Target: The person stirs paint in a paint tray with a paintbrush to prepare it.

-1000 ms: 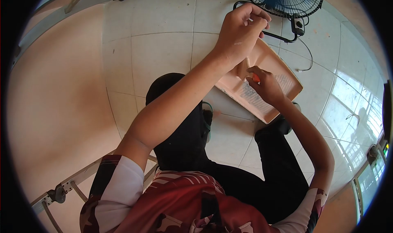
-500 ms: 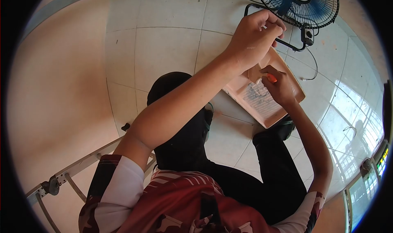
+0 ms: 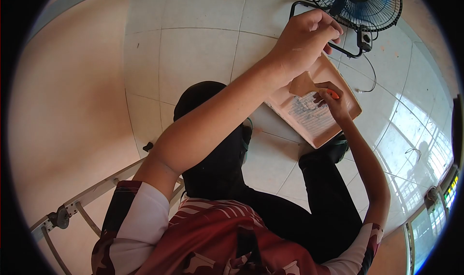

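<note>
My right hand [image 3: 331, 100] is closed round the orange handle of a flat paintbrush [image 3: 303, 84], whose broad, peach-coloured end points left over the paint tray [image 3: 349, 95]. The tray lies on the floor, coated in peach paint, with a ribbed slope in its lower half. Higher in the view, my left hand [image 3: 310, 39] hovers over the tray's far end, fingers curled in and thumb close to them. Whatever may be in that hand is hidden by the fingers. My left forearm covers part of the tray's left side.
A blue-bladed fan [image 3: 358, 4] stands on the tiled floor [image 3: 198, 57] past the tray, its cable [image 3: 373, 76] trailing to the right. A metal ladder [image 3: 87, 195] is at lower left beside a peach wall [image 3: 72, 115]. My feet are close to the tray.
My right hand has shifted slightly right and turned, so more of the brush's broad end shows above the tray. My left hand has moved a little to the right.
</note>
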The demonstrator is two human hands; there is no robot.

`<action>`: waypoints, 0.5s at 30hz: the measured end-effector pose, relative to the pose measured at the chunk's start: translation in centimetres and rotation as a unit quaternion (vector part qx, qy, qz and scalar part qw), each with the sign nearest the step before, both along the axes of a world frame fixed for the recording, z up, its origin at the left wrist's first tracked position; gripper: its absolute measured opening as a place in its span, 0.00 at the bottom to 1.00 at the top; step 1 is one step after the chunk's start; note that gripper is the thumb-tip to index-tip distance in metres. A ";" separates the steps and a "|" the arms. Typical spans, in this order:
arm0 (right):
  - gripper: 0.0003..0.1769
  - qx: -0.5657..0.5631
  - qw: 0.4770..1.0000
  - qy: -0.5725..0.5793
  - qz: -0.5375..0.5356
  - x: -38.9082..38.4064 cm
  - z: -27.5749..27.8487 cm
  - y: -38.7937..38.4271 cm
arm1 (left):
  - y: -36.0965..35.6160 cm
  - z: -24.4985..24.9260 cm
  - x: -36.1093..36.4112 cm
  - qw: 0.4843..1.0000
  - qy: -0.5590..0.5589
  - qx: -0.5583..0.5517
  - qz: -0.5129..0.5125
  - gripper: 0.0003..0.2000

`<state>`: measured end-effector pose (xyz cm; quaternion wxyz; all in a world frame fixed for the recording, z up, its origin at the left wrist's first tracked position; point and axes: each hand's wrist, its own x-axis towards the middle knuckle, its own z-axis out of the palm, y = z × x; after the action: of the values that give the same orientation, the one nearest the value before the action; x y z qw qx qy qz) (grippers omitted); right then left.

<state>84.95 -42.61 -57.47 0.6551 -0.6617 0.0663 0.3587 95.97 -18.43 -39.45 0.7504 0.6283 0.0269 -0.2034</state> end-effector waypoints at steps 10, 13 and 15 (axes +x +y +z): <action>0.22 0.073 0.988 0.134 -0.035 1.9 3.6 -1.1 | 1.2 0.6 0.2 0.986 0.080 -0.143 -0.040 0.18; 0.22 0.052 0.992 0.116 -0.012 3.6 5.8 -2.4 | 1.2 0.3 0.3 0.982 0.072 -0.175 -0.028 0.22; 0.21 -0.039 0.998 0.026 0.043 4.4 8.3 -2.3 | 1.4 0.2 0.2 0.984 0.057 -0.166 -0.026 0.23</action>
<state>89.32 -44.89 -49.16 0.6109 -0.6791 0.0687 0.4011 96.18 -17.07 -39.24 0.8358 0.4832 0.0188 -0.2599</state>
